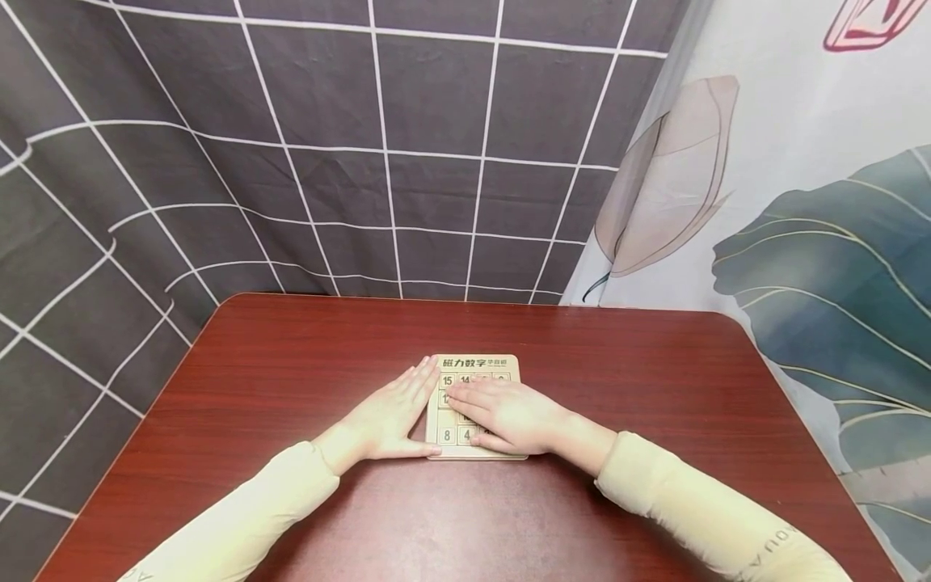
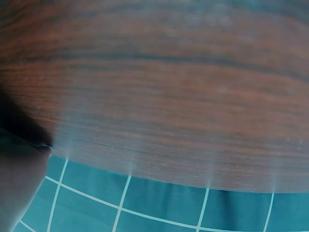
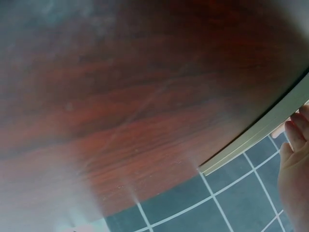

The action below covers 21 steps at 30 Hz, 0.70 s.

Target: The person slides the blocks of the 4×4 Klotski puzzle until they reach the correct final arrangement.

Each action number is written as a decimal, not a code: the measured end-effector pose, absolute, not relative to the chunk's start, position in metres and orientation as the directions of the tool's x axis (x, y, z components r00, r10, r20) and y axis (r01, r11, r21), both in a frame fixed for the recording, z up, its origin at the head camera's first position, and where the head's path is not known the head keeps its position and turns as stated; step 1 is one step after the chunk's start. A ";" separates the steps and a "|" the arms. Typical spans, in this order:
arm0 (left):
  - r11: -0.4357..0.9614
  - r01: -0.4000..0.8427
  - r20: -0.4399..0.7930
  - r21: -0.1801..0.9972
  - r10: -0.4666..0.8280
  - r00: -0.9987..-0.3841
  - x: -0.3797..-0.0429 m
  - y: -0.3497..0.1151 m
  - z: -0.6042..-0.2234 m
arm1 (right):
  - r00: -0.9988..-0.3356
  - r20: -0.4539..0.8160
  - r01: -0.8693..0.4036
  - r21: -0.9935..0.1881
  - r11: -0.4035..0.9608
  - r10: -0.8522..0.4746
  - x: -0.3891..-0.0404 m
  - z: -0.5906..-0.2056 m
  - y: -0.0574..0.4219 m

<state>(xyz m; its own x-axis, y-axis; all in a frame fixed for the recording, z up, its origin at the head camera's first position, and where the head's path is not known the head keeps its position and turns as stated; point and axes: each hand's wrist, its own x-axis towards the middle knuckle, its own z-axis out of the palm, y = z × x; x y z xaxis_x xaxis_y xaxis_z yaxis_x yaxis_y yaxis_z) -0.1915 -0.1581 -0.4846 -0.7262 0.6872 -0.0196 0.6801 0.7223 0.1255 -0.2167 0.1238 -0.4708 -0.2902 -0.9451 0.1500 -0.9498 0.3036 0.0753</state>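
Observation:
A pale number sliding puzzle (image 1: 474, 454) lies flat on the table, with dark printed characters along its top and numbered square tiles below. My left hand (image 1: 385, 416) rests at its left side, fingers stretched along that edge and thumb at the lower left corner. Across the tiles lies my right hand (image 1: 520, 416), fingers straight and pointing left, covering much of the middle and right columns. Tiles 15, 8 and 4 show beside the fingers. The right wrist view catches the puzzle's edge (image 3: 256, 135) and some fingers at far right; the left wrist view shows mostly wood.
The red-brown wooden table (image 1: 291, 339) has rounded back corners. Behind it and to the left hangs a dark grey curtain (image 1: 436, 97) with white grid lines. A white curtain (image 1: 655, 267) with large leaf prints hangs at the right.

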 end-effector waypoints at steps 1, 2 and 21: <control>0.722 0.680 -0.019 0.126 0.687 -0.726 -0.191 -0.158 -0.484 | -0.287 0.150 -0.951 0.073 0.300 -0.946 -0.216 -0.471 0.124; 0.722 0.680 -0.020 0.128 0.687 -0.726 -0.191 -0.158 -0.484 | -0.281 0.150 -0.953 0.075 0.295 -0.948 -0.214 -0.471 0.124; 0.717 0.687 -0.002 0.119 0.692 -0.722 -0.190 -0.158 -0.485 | -0.294 0.160 -0.947 0.084 0.310 -0.942 -0.208 -0.467 0.127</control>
